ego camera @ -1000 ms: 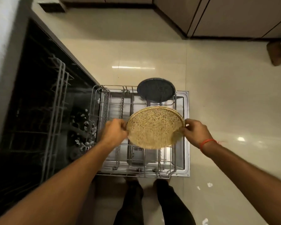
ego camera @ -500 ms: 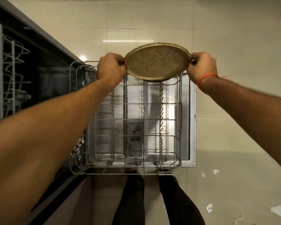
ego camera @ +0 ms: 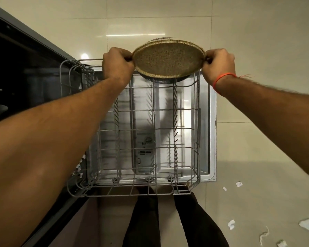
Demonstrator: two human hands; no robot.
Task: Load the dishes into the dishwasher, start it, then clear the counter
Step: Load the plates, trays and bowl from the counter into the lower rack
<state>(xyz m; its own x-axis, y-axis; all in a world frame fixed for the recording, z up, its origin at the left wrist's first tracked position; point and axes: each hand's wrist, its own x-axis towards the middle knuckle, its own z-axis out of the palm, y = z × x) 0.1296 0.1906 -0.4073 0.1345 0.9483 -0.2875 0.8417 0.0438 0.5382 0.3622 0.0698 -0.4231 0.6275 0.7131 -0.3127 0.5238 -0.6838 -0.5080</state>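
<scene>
The left hand was curled round the left rim of a speckled tan plate, thumb and fingers pinching its edge, and the right hand, with an orange thread round its wrist, pinched the opposite rim the same way. Between them the plate was held tilted, its face turned toward the person, over the far end of the lower wire rack. Just behind the plate, at that same far end of the rack, the edge of a dark plate showed beneath it; whether the two touched I could not tell. The rack stood pulled out over the open dishwasher door. Left of the rack lay the dark dishwasher tub. Right of the rack, scraps of paper lay on the tiled floor.
</scene>
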